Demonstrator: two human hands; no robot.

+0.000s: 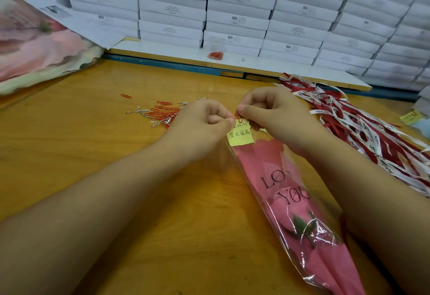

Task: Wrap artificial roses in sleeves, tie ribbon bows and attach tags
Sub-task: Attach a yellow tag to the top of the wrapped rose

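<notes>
A pink artificial rose (287, 204) lies in a clear sleeve (300, 201) printed "LOVE YOU", stem end toward me, on the wooden table (104, 155). A yellow tag (240, 134) with handwriting sits at the sleeve's open far end. My left hand (200, 123) pinches the tag's top left corner. My right hand (270, 108) pinches a red paper clip (238, 116) at the tag's top edge. The clip is mostly hidden by my fingertips.
A heap of red paper clips (164, 112) and silver twist ties (139, 111) lies left of my hands. Red and white ribbons (363, 129) pile up at the right. Stacked white boxes (232, 8) line the back. Wrapped flowers (35, 45) lie far left.
</notes>
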